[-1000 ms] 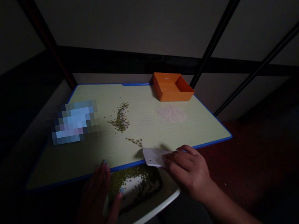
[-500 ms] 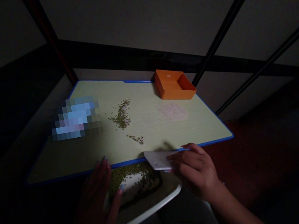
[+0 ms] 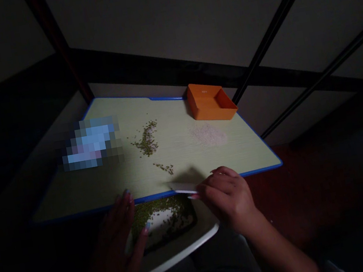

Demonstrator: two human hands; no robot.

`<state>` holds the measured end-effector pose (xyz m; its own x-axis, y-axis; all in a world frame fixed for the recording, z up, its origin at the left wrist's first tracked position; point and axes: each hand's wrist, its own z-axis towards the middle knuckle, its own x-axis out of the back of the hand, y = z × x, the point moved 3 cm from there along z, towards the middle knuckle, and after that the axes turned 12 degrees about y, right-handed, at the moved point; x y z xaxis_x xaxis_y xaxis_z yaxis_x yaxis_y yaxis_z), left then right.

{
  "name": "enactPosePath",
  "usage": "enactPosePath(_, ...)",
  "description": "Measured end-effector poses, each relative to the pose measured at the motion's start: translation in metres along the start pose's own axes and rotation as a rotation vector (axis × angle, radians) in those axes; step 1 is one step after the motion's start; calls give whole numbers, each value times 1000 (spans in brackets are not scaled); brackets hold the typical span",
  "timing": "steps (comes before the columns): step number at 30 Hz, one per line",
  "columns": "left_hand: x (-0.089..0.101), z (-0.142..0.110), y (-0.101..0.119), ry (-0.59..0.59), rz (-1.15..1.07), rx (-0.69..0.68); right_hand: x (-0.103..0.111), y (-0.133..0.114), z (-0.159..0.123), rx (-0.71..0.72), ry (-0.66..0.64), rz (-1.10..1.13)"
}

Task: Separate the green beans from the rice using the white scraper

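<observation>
My right hand (image 3: 228, 195) pinches a flat white scraper card (image 3: 182, 188) at the near edge of the pale green board (image 3: 206, 159), its blade now tilted almost edge-on. My left hand (image 3: 122, 238) steadies a white tray (image 3: 173, 255) held below the board's edge; the tray holds a heap of green beans (image 3: 164, 213). Two trails of green beans lie on the board, a long trail (image 3: 146, 141) and a short trail (image 3: 165, 168) close to the card.
An orange open box (image 3: 209, 102) stands at the board's far right corner, with a patch of white grains (image 3: 209, 135) in front of it. A blurred blue object (image 3: 90, 144) lies on the board's left. Dark metal bars cross behind.
My right hand has turned the white card from flat to nearly edge-on and lifted it slightly toward the board. My left hand and the tray stay put.
</observation>
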<state>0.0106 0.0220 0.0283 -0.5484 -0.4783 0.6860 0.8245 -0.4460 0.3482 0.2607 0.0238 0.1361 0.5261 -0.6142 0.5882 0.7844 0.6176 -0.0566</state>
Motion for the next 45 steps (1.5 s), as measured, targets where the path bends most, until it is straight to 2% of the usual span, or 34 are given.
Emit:
enactPosePath(3, 1, 1, 1, 9, 2, -9, -3, 1, 6, -8, -11, 15)
enactPosePath(7, 1, 2, 2, 21, 4, -20, -8, 16, 16, -39, -86, 41)
enactPosePath(14, 0, 0, -1, -7, 14, -6, -28, 47, 35, -239, -282, 253)
enactPosePath(26, -1, 3, 0, -19, 11, 2, -43, 64, 45, -429, -387, 368)
enactPosePath(34, 2, 2, 0, -31, 12, -5, -65, 77, 51, -489, -470, 482)
enactPosePath(39, 2, 4, 2, -14, 22, -15, -66, 77, 52, -497, -459, 509)
enactPosePath(45, 2, 4, 2, 2, 34, -31, -47, 74, 46, -503, -352, 510)
